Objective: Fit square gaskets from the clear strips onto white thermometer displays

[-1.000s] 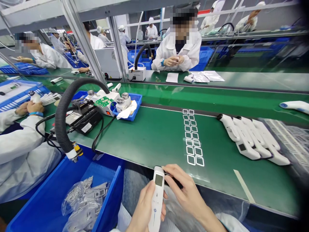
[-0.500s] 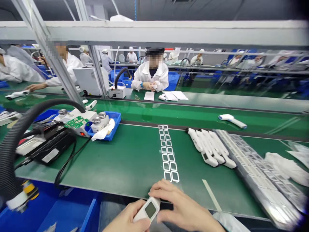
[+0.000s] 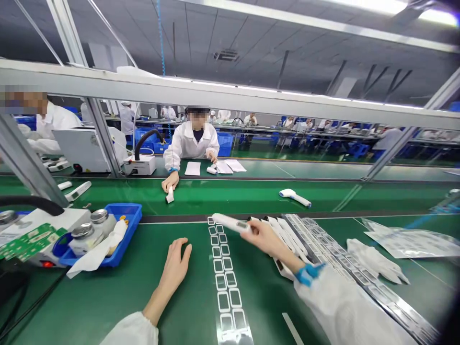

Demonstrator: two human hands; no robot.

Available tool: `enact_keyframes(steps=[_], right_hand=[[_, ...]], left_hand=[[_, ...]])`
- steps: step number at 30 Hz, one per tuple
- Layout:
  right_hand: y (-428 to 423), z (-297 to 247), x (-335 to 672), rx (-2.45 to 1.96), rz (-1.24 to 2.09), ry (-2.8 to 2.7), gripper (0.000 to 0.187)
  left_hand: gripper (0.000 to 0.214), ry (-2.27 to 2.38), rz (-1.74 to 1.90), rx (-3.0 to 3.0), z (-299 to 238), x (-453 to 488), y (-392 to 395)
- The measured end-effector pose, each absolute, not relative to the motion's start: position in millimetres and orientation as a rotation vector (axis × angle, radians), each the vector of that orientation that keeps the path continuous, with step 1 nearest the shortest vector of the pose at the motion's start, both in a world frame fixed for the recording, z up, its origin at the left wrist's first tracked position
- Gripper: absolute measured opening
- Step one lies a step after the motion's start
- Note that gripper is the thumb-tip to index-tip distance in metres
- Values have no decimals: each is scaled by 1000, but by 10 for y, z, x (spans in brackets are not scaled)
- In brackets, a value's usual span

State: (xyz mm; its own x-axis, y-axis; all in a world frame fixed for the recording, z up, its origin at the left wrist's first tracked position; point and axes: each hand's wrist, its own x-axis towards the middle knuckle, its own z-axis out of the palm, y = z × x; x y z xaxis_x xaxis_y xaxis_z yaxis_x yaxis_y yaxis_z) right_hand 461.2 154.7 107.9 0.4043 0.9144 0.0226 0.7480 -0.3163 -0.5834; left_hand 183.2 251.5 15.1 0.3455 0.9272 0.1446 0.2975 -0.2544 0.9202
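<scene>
My right hand grips one end of a white forehead thermometer, holding it above the far end of a strip of white square frames. A small dark display shows near my fingertips. To the left of the strip, my left hand is stretched over the green bench, fingers extended, holding nothing. Beneath and beside my right forearm lies a row of similar white thermometers, partly hidden by it. Long trays with more frames stretch along their right side.
A blue tray with metal-lidded jars and green circuit boards are at left. A white glove lies right. On the green belt rests another thermometer; a co-worker's hand touches a further one.
The thermometer has passed from my left hand into my right, which has reached forward. My left hand has let go and moved out over the bench. The view has tilted up and shifted right.
</scene>
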Motion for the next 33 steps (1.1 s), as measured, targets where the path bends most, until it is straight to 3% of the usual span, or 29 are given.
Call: enact_keyframes(steps=[7,17,26,33], right_hand=[[2617,985,5869,-2518,238,-915,25],[3025,770,6192,-2628,226,-839,33],[1615,1119,6463,-2599,233,-1030,25],[129,1062,6445,-2654,123,-941,36]], left_hand=[[38,1144,802,2243,-160,1879,2495],[44,1190,638,2330,-190,1889,2544],[49,1122,639,2408,-262,1868,2617],[54,1116,684,2420,-279,1861,2615]])
